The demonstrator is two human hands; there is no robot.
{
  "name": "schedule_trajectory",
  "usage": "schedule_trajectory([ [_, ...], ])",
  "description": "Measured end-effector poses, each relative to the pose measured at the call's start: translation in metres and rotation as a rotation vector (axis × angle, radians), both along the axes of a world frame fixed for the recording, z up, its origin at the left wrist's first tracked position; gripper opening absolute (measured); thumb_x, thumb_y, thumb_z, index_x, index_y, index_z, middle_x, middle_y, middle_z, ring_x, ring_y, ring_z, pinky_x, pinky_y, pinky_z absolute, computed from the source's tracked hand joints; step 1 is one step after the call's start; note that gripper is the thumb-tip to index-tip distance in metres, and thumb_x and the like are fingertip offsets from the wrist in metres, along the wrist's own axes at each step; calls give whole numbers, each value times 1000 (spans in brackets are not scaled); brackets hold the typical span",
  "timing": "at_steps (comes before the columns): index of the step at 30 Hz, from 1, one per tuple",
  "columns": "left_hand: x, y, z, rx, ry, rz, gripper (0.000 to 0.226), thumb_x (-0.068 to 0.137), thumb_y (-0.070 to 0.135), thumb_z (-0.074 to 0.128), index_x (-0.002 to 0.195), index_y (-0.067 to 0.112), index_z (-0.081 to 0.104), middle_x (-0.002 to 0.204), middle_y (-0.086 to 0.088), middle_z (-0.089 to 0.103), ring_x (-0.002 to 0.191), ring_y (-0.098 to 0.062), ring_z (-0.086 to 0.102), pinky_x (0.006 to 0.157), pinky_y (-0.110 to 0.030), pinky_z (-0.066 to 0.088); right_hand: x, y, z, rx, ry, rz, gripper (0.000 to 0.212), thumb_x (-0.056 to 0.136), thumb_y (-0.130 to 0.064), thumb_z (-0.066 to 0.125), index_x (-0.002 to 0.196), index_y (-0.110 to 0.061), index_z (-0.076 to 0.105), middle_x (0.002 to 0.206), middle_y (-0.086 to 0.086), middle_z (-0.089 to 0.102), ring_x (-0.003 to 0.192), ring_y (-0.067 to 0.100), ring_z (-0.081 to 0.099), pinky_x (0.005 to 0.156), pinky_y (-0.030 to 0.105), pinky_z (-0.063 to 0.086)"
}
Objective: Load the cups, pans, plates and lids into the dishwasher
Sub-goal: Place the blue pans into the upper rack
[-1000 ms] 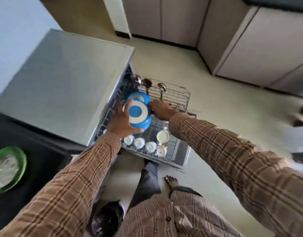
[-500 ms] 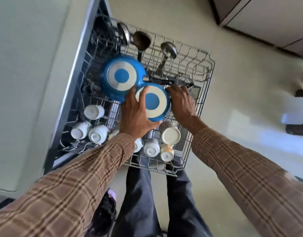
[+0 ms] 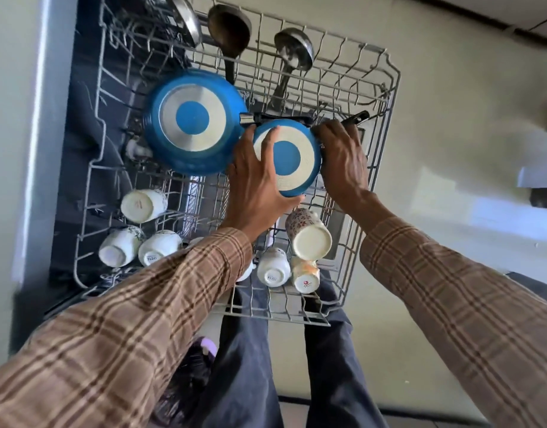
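Two blue pans lie upside down in the pulled-out wire rack [image 3: 386, 125]. The large blue pan [image 3: 193, 120] sits at the rack's middle left. To its right, the small blue pan [image 3: 292, 157] is held by both hands. My left hand [image 3: 255, 186] grips its rim, fingers spread over the base and thumb under the near edge. Over the pan's black handle [image 3: 355, 117] curls my right hand [image 3: 343, 159]. Several white cups [image 3: 144, 205] lie upside down along the rack's near rows.
Three ladles [image 3: 293, 49] stand at the rack's far end. A floral mug [image 3: 310, 234] lies just below the small pan. The dishwasher's body [image 3: 34, 118] runs along the left. My legs [image 3: 244, 366] stand under the rack's near edge.
The view has closed in on the rack. The small pan has come down to the right of the large pan, both hands still on it.
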State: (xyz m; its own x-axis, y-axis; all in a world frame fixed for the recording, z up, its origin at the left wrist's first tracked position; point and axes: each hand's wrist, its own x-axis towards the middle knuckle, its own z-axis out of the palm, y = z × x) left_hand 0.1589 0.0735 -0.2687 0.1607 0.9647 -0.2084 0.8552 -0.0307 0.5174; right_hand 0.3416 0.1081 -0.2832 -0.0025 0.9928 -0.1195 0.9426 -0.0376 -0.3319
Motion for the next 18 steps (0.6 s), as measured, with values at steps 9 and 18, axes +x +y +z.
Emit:
schedule_trajectory([
  [9,0,12,3,73,-54,-39,89,86,73,60,152,19,36,155,-9,32,144,-30,35,107,-48,40,13,13,-8,3,63,9,26,99,-15,49,121,-26,60,118,-6,61,103,24,49,75,38,49],
  [18,-40,86,-11,194,157,-130,46,82,2,53,123,21,62,123,-1,59,118,-25,51,97,-44,41,28,6,-7,-11,54,59,23,103,-13,47,121,-20,60,126,-5,61,97,26,45,78,39,45],
])
